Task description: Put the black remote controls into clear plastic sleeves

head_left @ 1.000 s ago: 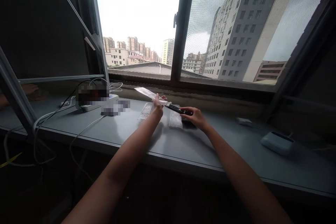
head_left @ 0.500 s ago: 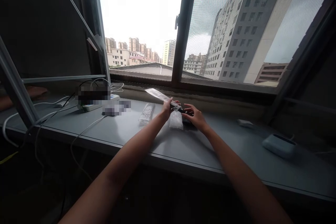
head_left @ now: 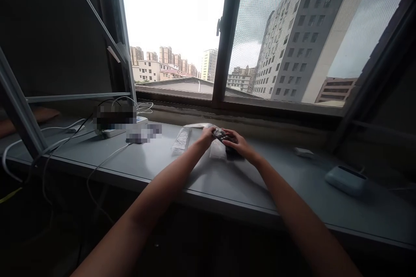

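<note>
Between my two hands is a black remote control with rows of light buttons [head_left: 221,135], partly in a clear plastic sleeve [head_left: 194,126] that trails off to the left. My left hand [head_left: 207,134] is closed round the sleeved left end. At the other end, my right hand [head_left: 239,143] has its fingers closed over the remote's right side. A clear packet [head_left: 218,150] lies on the desk just below the remote. Beside it, under my right hand, is a dark object [head_left: 234,155], mostly hidden. Another plastic packet [head_left: 181,141] rests left of my left hand.
The grey desk [head_left: 253,190] runs beneath a window. A power strip [head_left: 141,120] with cables and blurred items stands on the left, near a metal frame [head_left: 21,99]. To the right are a small white object [head_left: 303,152] and a pale blue box [head_left: 346,180]. Another person's arm [head_left: 42,114] shows far left.
The remote has tipped so its buttons now face me. Its plastic sleeve has dropped from a raised angle to lie lower and flatter. My right fingers have closed further over the remote.
</note>
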Demonstrator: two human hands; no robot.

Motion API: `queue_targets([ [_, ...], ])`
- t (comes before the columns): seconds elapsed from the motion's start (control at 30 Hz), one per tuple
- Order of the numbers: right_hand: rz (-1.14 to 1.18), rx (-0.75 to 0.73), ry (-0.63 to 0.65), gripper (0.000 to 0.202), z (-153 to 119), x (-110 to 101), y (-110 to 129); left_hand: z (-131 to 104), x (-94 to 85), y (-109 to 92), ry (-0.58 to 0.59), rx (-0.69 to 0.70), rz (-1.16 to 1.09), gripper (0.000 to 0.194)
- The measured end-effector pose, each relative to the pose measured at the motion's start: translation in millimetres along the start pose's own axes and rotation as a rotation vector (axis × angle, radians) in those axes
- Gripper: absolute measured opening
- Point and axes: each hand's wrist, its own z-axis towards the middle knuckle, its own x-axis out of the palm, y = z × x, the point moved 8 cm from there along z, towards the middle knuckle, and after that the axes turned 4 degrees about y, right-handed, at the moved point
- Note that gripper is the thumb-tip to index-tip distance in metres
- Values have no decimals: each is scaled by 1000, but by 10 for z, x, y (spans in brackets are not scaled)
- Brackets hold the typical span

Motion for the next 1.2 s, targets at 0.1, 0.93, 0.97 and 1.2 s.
queue_targets([
  [0.1, 190, 51, 108, 67, -49, 32, 80, 43, -54, -105, -47, -5, -21, 14],
  [0.93, 191, 47, 83, 114, -1, 92, -184, -260, 290, 76, 408, -250, 402, 20],
  [0.97, 199, 42, 89, 114, 4, 103, -185, -274, 303, 104, 445, -269, 418, 21],
  [1.2, 156, 22, 54, 97, 10, 69, -104, -285, 327, 105, 475, -256, 405, 18],
])
